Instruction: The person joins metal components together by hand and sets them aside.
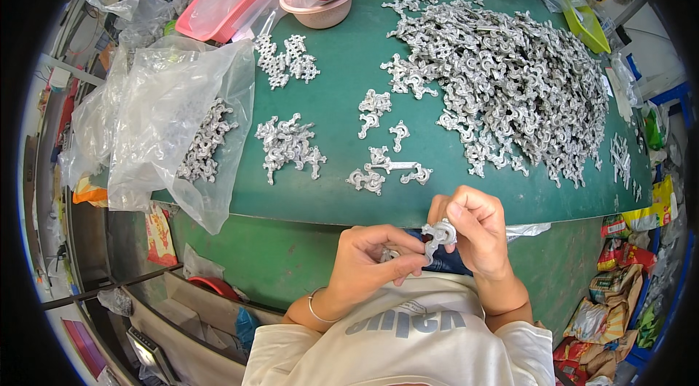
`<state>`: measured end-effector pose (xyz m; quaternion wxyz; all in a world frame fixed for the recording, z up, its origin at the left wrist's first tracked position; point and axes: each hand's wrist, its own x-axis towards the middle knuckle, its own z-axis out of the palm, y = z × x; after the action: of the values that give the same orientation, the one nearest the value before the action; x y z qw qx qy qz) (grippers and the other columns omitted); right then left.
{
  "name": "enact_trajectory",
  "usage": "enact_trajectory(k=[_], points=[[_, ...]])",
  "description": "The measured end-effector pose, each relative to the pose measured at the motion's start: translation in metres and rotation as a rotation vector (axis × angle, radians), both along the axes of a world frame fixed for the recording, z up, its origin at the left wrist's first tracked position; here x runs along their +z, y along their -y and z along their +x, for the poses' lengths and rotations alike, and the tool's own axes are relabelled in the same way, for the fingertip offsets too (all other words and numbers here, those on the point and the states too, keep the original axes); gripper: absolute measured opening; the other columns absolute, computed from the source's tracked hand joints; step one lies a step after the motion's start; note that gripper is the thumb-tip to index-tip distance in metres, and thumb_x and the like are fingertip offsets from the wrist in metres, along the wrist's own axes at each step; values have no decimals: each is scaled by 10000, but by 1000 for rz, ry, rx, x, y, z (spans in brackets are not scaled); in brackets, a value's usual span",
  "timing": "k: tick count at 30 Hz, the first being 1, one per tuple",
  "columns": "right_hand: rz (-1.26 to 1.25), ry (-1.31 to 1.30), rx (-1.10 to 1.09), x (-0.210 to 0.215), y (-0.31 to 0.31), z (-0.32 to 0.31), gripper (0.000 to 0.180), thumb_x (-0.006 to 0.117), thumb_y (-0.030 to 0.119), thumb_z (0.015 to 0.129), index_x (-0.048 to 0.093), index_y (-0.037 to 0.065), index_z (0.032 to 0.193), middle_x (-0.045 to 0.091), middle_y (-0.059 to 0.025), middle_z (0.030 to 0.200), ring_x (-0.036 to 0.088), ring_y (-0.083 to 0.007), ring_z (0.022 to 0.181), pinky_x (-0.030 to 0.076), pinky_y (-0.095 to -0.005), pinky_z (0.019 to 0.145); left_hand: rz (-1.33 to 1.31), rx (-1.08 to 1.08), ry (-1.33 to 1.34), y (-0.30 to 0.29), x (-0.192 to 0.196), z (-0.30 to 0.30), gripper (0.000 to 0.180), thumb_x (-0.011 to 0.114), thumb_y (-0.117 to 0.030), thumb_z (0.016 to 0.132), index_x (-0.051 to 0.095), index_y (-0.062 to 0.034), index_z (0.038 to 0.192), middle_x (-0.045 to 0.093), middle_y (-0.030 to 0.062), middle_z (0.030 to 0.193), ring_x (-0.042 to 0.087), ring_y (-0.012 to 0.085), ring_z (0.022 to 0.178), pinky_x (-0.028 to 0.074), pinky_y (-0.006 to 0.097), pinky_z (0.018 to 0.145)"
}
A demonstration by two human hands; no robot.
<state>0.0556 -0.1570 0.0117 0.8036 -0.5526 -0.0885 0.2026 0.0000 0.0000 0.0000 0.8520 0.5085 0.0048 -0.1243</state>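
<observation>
Part (439,232) sits pinched in both narrow grips, left hand (373,251) at its 9 o'clock, right hand (478,229) at 3, long axis roughly 7-to-1.

Matt metal part (440,233); glossy clear plastic bag (167,109)

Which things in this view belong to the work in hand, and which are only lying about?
Likely work: left hand, right hand, held metal piece, large metal pile, small piles.
Apparently lying about: pink bowl, yellow-green tray, colourful packages.
</observation>
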Motion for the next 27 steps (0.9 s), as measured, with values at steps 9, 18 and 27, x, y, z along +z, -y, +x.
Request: enact_trajectory(k=[9,18,27], points=[[4,-44,-32,2,1,-2,293,456,137,862,405,42,589,442,-66,469,388,-135,480,304,-256,455,-39,-3,-53,0,-2,1,102,630,33,730,596,75,816,611,118,695,577,107,579,410,183,424],[91,-47,-2,-10,6,-2,216,458,112,883,496,12,696,561,-63,659,456,-54,505,356,-192,453,-34,-30,-97,1,-7,6,99,627,4,742,595,57,819,603,102,680,515,75,529,378,173,435],[44,-112,-35,-16,8,-2,222,461,138,886,508,19,704,552,-42,638,469,-59,514,367,-195,464,-85,30,-140,9,-9,8,94,587,60,710,572,47,803,575,98,687,454,69,496,337,176,432]])
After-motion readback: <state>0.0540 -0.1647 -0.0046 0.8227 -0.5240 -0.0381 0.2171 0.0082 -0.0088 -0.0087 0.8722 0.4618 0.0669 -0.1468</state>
